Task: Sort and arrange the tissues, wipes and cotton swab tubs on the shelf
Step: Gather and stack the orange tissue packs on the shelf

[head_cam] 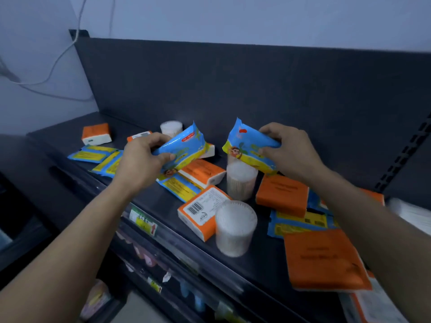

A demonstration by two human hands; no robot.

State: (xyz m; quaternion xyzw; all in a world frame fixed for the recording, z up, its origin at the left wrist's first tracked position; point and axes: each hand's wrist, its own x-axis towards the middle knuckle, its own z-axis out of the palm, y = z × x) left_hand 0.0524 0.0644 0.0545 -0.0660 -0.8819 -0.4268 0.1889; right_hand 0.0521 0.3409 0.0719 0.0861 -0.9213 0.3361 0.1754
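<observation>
My left hand [142,157] grips a blue and yellow wipes pack [184,148], lifted above the dark shelf [144,197]. My right hand [289,150] grips a second blue wipes pack [245,148], held over a cotton swab tub [241,180]. Another swab tub [235,227] stands near the front edge, and a third tub [171,128] stands at the back. Orange tissue packs lie scattered: one far left [96,134], one with a barcode [200,212], one in the middle [203,171], one at the right [282,194], a large one front right [324,259]. More wipes packs lie flat at the left [98,156] and right [300,224].
The shelf's dark back panel [233,89] rises behind the goods. A price label strip [143,221] runs along the front edge, with lower shelves of small bottles [149,257] below. White cables [58,59] hang on the wall at the left.
</observation>
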